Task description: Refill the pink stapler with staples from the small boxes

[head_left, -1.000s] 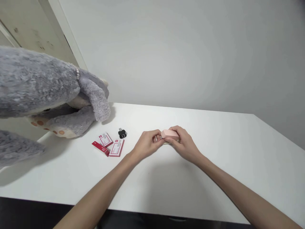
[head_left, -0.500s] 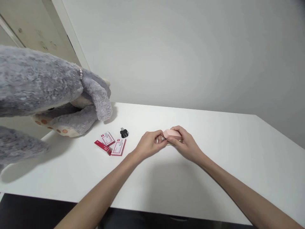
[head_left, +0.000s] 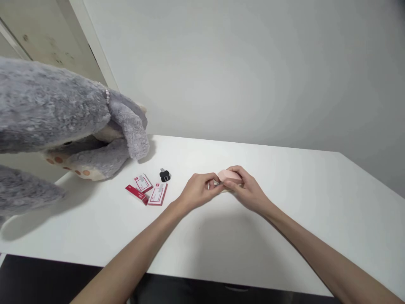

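Note:
A small pink stapler [head_left: 229,176] is held just above the white table [head_left: 316,202] at its middle. My right hand [head_left: 248,192] is closed around its right half, fingers over the top. My left hand [head_left: 198,193] pinches at the stapler's left end, where a bit of metal shows; what the fingertips hold there is too small to make out. The underside of the stapler is hidden by both hands.
Left of my hands lie three small red-and-white boxes [head_left: 148,192] and a small black object [head_left: 164,175]. A big grey plush toy [head_left: 63,126] fills the table's left end. A plain wall stands behind; the table's near edge runs below my forearms.
Both hands stay on the pink stapler in the same place, with only slight finger shifts. The view has drifted a little.

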Demonstrator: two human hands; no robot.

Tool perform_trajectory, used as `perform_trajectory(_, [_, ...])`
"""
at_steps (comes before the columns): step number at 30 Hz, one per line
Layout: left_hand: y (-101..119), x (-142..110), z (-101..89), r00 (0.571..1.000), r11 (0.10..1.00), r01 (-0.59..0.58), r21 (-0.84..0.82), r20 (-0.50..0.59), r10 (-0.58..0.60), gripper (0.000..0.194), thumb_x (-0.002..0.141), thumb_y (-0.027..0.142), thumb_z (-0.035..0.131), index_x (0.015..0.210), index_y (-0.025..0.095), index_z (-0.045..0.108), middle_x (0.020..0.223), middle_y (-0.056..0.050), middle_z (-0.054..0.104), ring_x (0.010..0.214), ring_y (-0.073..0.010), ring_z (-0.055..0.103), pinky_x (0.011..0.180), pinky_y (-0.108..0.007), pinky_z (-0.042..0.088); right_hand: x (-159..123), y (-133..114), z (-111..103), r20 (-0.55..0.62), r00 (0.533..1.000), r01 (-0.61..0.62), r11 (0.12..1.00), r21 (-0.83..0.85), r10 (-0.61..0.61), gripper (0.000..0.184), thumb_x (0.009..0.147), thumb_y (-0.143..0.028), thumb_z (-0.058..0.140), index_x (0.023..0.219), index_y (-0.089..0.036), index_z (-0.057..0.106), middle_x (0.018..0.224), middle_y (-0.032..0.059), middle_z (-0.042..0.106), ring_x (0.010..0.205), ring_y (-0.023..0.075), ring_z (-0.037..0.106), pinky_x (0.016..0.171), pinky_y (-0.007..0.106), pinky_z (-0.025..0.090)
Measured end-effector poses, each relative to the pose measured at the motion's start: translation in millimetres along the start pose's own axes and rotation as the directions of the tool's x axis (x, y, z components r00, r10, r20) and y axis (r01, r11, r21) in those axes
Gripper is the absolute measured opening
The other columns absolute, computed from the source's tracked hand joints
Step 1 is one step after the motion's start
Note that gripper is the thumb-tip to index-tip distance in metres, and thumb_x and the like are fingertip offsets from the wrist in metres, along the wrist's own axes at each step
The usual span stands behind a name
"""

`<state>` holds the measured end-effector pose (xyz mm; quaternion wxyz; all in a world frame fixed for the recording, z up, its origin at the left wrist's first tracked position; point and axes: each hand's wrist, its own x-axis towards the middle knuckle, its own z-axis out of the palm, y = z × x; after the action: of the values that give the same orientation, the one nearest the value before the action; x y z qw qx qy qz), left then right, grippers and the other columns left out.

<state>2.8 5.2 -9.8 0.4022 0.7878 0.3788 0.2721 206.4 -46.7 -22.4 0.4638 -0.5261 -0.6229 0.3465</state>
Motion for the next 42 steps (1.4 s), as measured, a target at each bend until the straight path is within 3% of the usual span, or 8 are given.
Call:
perform_trajectory(13, [-0.2, 0.5, -0.4, 1.000, 0.999, 0.013, 0.046, 0.014, -0.013, 0.043, 0.092, 0.062, 0.066, 0.085, 0.021, 0.077, 0.060, 0.005, 0.050, 0.058, -0.0109, 0.041, 0.057, -0.026, 0.029, 2.0, 2.6, -1.8, -0.010, 0.998, -0.064, 0.992, 0.105, 0.066, 0.039, 0.092, -0.055, 0.074, 0.116, -0.026, 0.064, 0.114, 0.0046, 0.068, 0.094, 0.0215, 0.062, 0.077, 0.033, 0.049])
perform_trajectory(20, [-2.5, 2.4, -1.5, 1.000, 0.995, 0.004, 0.096, 0.027, -0.007, 0.037, 0.092, 0.056, 0.069, 0.094, 0.022, 0.082, 0.058, 0.005, 0.053, 0.056, -0.0110, 0.041, 0.058, -0.026, 0.030, 3.3, 2.3, -1.2, -0.027, 0.998, -0.046, 0.976, 0.213, 0.053, 0.038, 0.091, -0.055, 0.075, 0.114, -0.027, 0.064, 0.104, 0.0021, 0.065, 0.091, 0.0202, 0.060, 0.078, 0.034, 0.048])
perform_trajectory(26, [-0.9, 1.2, 0.0, 1.000, 0.967, -0.012, 0.253, -0.003, 0.013, 0.033, 0.094, 0.053, 0.068, 0.097, 0.025, 0.086, 0.058, 0.003, 0.057, 0.054, -0.0118, 0.042, 0.060, -0.028, 0.029, 5.6, 4.0, -0.3, -0.027, 0.999, -0.035, 0.959, 0.282, 0.044, 0.039, 0.088, -0.056, 0.079, 0.111, -0.028, 0.064, 0.101, 0.0011, 0.063, 0.088, 0.0193, 0.058, 0.077, 0.033, 0.046])
perform_trajectory(33, [0.1, -1.9, 2.5, 0.998, 0.937, -0.036, 0.346, -0.044, 0.054, 0.030, 0.095, 0.055, 0.069, 0.103, 0.032, 0.087, 0.055, 0.004, 0.056, 0.052, -0.0122, 0.043, 0.061, -0.028, 0.030, 5.7, -0.5, -1.5, 0.000, 0.999, -0.044, 0.936, 0.349, 0.047, 0.041, 0.089, -0.061, 0.078, 0.110, -0.028, 0.064, 0.102, 0.0019, 0.063, 0.084, 0.0182, 0.057, 0.075, 0.033, 0.048])
perform_trajectory(42, [3.8, 0.0, 1.1, 1.000, 0.921, -0.008, 0.389, 0.015, 0.002, 0.039, 0.094, 0.057, 0.070, 0.119, 0.032, 0.084, 0.061, 0.002, 0.063, 0.058, -0.0149, 0.055, 0.061, -0.028, 0.032, 7.6, 5.7, -4.9, 0.035, 0.998, -0.067, 0.880, 0.470, 0.056, 0.041, 0.089, -0.060, 0.079, 0.113, -0.029, 0.066, 0.107, 0.0025, 0.061, 0.085, 0.0179, 0.057, 0.076, 0.032, 0.050])
